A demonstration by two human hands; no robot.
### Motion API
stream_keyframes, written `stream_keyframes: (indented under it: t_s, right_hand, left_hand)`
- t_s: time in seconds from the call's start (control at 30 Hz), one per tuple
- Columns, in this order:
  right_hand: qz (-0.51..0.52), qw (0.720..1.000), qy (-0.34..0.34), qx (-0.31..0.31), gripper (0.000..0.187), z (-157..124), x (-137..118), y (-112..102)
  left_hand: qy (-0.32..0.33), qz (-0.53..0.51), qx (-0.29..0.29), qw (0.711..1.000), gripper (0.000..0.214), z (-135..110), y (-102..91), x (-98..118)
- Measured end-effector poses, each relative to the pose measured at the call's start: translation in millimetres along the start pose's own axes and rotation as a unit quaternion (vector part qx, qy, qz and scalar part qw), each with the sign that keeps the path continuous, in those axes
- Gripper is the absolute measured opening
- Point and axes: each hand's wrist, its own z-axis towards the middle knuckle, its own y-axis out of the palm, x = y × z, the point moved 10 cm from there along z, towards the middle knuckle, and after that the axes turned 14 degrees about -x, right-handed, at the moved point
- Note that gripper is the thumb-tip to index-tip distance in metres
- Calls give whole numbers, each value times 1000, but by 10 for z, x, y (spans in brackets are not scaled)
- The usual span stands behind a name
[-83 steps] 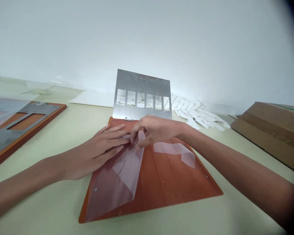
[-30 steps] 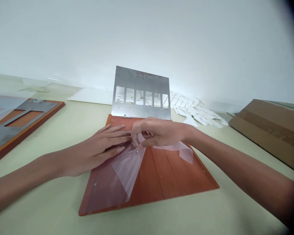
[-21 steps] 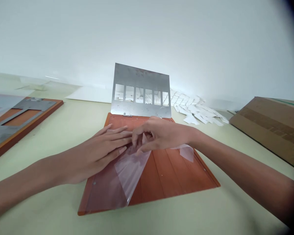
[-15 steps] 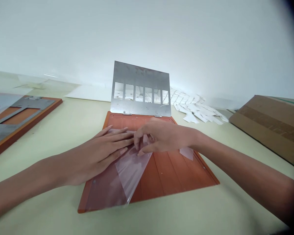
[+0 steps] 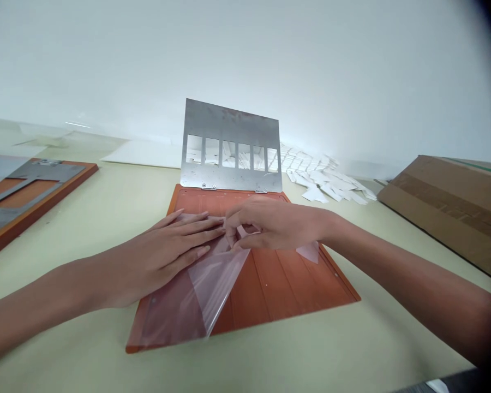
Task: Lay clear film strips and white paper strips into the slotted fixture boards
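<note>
A thin clear plastic film point(image 5: 220, 281) lies over the left part of an orange-brown board point(image 5: 286, 286), with a flap of it folded over diagonally. My left hand point(image 5: 159, 259) is flat on the film, fingers stretched out. Just right of those fingertips, my right hand point(image 5: 270, 221) bends over the board, thumb and fingers pinched on the film's folded edge. The exact grip is partly hidden behind the fingers. Another pale film corner point(image 5: 309, 252) shows beneath my right wrist. Hinged to the board's far edge, a metal plate point(image 5: 233, 117) with a row of rectangular windows stands raised.
To the left sits a second orange board with a metal frame point(image 5: 61, 177), partly under clear sheeting. Loose white paper pieces point(image 5: 327, 183) are heaped behind the raised plate to the right. A cardboard box point(image 5: 445, 196) stands at the far right of the pale table point(image 5: 303, 349).
My right thumb and fingers have closed together at the film's folded edge. My left hand stays flat in place. The whole view has shifted slightly.
</note>
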Motion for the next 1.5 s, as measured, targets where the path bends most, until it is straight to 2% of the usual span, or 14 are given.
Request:
stream_keyframes:
  t_s: [0.17, 0.37, 0.63, 0.7, 0.8, 0.9, 1.03, 1.13, 1.23, 1.3, 1.4, 1.5]
  right_hand:
    - [-1, 1000, -19, 9, 14, -46, -38, -18]
    - [16, 999, -32, 21, 13, -92, -58, -16]
    - [35, 999, -25, 25, 12, -128, -67, -5]
    - [31, 999, -20, 30, 11, -137, -63, -8]
    - [32, 999, -6, 32, 11, -151, -39, 13]
    - [40, 999, -1, 35, 11, -178, -45, 40]
    - [5, 998, -32, 47, 14, -266, -214, 34]
    - [-76, 994, -38, 75, 17, -393, -354, -4]
    - [-197, 972, 8, 131, 22, -562, -400, -52]
    - [-264, 949, 27, 171, 24, -674, -426, -64]
    - [-296, 933, 30, 201, 24, -781, -445, -35]
    - [-272, 937, 30, 217, 23, -844, -450, -23]
  left_hand:
    - [-13, 27, -26, 999, 52, -5, 102, -72]
    - [2, 51, -25, 998, 56, 6, 119, -45]
    - [4, -48, -44, 998, 48, 34, 68, -9]
    - [-11, -100, -25, 995, 49, 5, 18, -58]
    - [-60, -157, 47, 985, 51, -83, -155, -157]
    - [-87, -185, 96, 974, 56, -146, -322, -145]
    - [-133, -292, 115, 940, 63, -153, -394, -198]
    - [-142, -346, 124, 919, 62, -157, -411, -272]
    - [-122, -396, 110, 904, 60, -195, -367, -294]
    - [-114, -437, 127, 883, 58, -286, -335, -297]
    - [-107, -503, 162, 842, 53, -438, -215, -270]
    - [-113, -568, 176, 796, 56, -522, -11, -238]
